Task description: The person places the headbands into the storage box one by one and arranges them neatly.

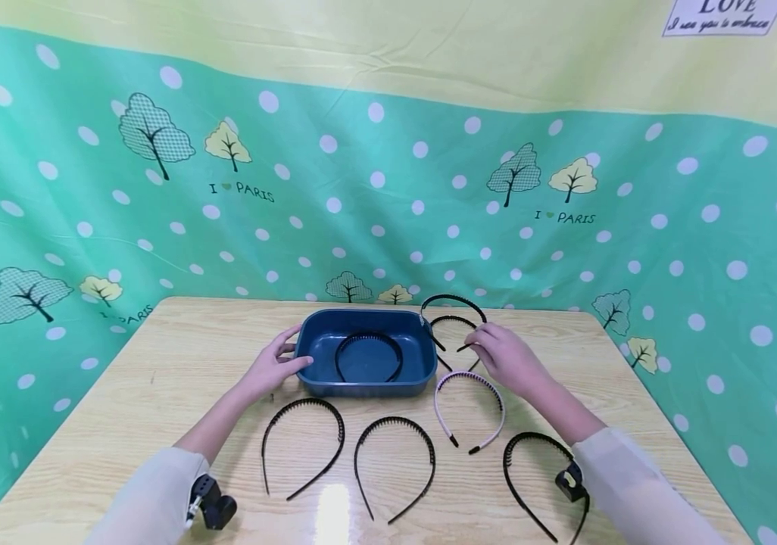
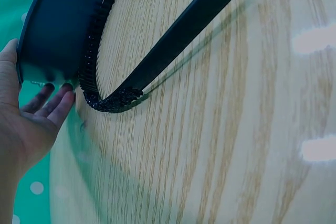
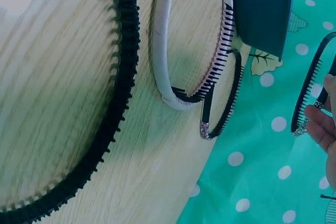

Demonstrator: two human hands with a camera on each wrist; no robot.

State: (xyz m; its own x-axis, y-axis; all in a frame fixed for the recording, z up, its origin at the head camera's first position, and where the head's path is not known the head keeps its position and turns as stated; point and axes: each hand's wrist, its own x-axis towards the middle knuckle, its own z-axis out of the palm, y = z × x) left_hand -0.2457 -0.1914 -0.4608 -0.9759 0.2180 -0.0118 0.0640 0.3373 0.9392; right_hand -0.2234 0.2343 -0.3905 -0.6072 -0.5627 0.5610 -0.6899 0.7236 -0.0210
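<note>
My left hand (image 1: 271, 368) holds the left end of a dark blue plastic bin (image 1: 368, 390), thumb at the rim and fingers on the end wall. Inside the bin lies a black toothed headband (image 1: 369, 334). Beyond the bin's right end, my right hand (image 1: 506, 357) pinches one end of another black headband (image 1: 454, 297), raised above the table with its arch away from me. The right wrist view shows sparkly trim on this held headband (image 3: 303, 103). Beneath it on the table is a further black headband (image 1: 454, 318), and nearer lies a pale lilac headband (image 1: 468, 375).
Nearer me on the wooden table (image 1: 177, 378) lie black headbands at left (image 1: 302, 401), middle (image 1: 395, 420) and right (image 1: 530, 436), the last partly under my right sleeve. A green dotted curtain (image 1: 375, 212) hangs behind the table. Each wrist wears a small black camera (image 1: 214, 506).
</note>
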